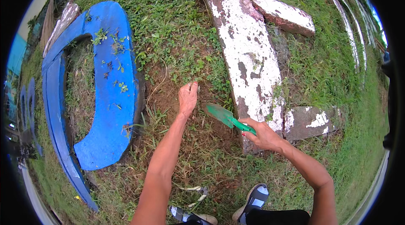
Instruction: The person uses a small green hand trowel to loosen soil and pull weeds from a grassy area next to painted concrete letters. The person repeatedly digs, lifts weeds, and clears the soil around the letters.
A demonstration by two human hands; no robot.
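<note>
My right hand (262,133) grips the green handle of a hand trowel (221,114). Its soil-smeared blade points left, over bare brown soil (218,131). My left hand (188,97) is closed, thumb against fingers, just beyond and left of the blade. The fingertips are at the near edge of low green weeds (197,66); whether stems are pinched in them is hidden. A dry pale stem (161,82) curves over the soil left of that hand.
A blue-painted concrete letter (112,98) with uprooted weeds on it lies at left. At right is a peeling white concrete letter (250,57) with a broken slab (284,14). My sandalled feet (256,198) stand in the grass below. A stick broom (48,22) leans at upper left.
</note>
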